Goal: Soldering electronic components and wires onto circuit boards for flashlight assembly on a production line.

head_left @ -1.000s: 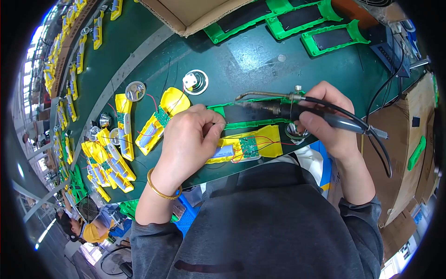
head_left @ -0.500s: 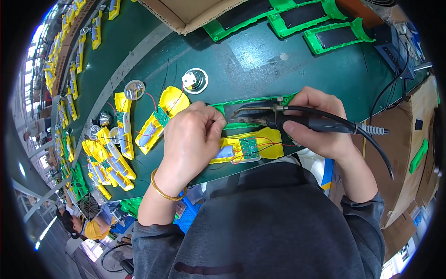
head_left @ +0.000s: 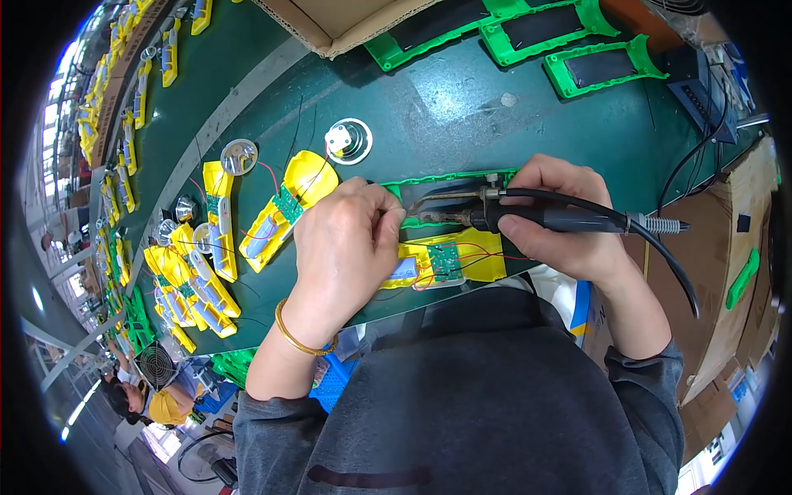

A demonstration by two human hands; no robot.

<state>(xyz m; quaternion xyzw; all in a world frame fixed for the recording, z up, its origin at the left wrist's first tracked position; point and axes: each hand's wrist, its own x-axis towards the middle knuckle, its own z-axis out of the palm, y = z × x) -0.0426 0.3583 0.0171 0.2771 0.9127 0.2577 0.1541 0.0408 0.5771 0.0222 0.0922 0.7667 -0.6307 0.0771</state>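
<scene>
In my right hand [head_left: 569, 219] is a black soldering iron [head_left: 549, 217] with a thin curved metal feed tube beside its tip. The tip points left, over a green plastic housing [head_left: 450, 176] with a dark panel inside. My left hand [head_left: 351, 243] is pinched closed at the housing's left end, close to the iron's tip; what lies between the fingertips is hidden. Just nearer me lies a yellow torch half-shell [head_left: 483, 256] with a blue battery [head_left: 404, 270], a green circuit board [head_left: 445, 262] and red and black wires, partly covered by my left hand.
Left of my hands lie another wired yellow shell [head_left: 309, 177], a white round lamp part [head_left: 348, 141] and a cluster of yellow shells [head_left: 198, 289]. Green housings [head_left: 598, 68] and a cardboard box [head_left: 330, 37] stand at the back. A blue soldering station [head_left: 701, 95] sits far right. A co-worker [head_left: 157, 404] is at lower left.
The iron's tip and feed tube have shifted slightly, and my left fingertips have moved a little right, closer to them. Both hands keep their hold.
</scene>
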